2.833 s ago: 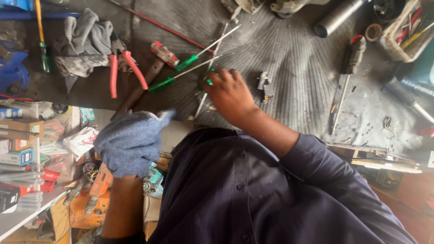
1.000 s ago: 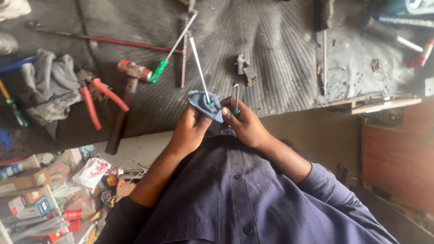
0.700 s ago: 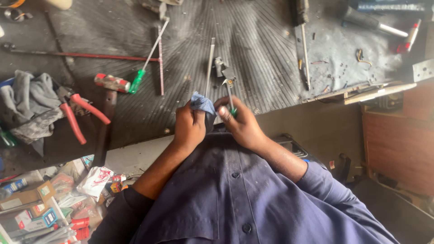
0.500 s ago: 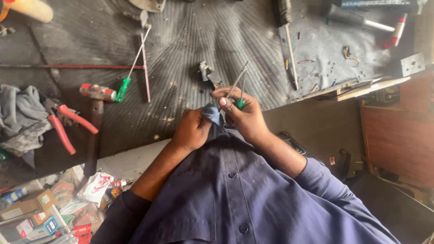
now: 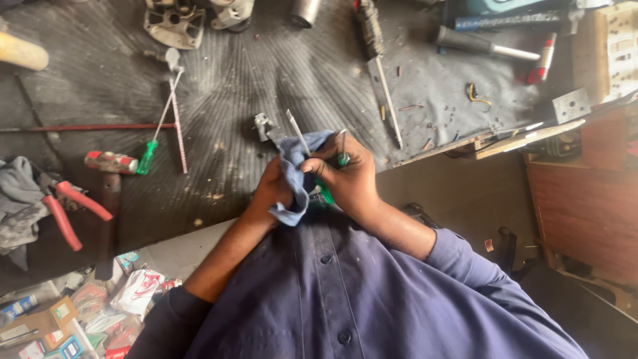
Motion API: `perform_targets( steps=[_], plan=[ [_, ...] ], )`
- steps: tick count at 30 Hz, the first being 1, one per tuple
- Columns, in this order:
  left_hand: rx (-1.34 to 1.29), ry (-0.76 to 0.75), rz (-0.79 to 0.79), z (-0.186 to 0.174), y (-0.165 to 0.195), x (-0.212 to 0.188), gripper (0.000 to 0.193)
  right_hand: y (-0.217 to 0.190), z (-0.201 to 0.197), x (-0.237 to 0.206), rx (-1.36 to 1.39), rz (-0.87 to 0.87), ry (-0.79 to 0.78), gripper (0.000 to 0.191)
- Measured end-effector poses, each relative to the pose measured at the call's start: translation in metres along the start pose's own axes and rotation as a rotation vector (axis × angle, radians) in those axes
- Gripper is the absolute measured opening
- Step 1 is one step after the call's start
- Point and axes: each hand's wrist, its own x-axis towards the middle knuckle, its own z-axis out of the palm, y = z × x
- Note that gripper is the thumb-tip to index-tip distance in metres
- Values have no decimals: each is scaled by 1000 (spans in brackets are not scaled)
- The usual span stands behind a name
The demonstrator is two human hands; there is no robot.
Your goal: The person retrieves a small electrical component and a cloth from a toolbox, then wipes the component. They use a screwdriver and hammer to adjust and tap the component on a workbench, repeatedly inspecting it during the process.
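My left hand (image 5: 266, 194) is closed around a blue cloth (image 5: 293, 178) in front of my chest, over the near edge of the black ribbed mat (image 5: 266, 73). Pressed against it, my right hand (image 5: 352, 178) grips green-handled screwdrivers (image 5: 325, 193). Their thin metal shafts (image 5: 296, 131) stick up out of the cloth towards the mat. The cloth wraps part of the shafts and hides how many tools I hold.
On the mat lie another green-handled screwdriver (image 5: 147, 157), a hammer (image 5: 109, 163), red-handled pliers (image 5: 67, 213), a grey rag (image 5: 16, 194), a long red rod (image 5: 86, 127), a big black-handled screwdriver (image 5: 373, 36) and metal parts (image 5: 175, 24). Small packets and boxes (image 5: 73, 312) crowd the lower left.
My right hand left the mat with the screwdrivers and came back to my chest. My left hand brought the cloth up to them, and the two hands now work together.
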Motion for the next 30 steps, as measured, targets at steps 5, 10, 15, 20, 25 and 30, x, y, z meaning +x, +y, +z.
perform_targets(
  steps=[5,10,15,20,25,30],
  plan=[
    [-14,-8,35,17,-21,9,28,4,-35,7,-335,-59,20,36],
    [-307,278,-91,52,-26,30,27,16,-60,17,-436,6,45,61],
    [-795,167,229,61,13,56,37,33,-84,20,-315,41,-363,55],
    [-901,227,301,46,47,63,37,33,-94,21,-99,381,-575,42],
    [-906,155,343,54,46,62,39,22,-89,29,38,165,-461,33],
    [-1145,-32,465,35,52,48,28,31,-95,29,221,154,-374,27]
  ],
)
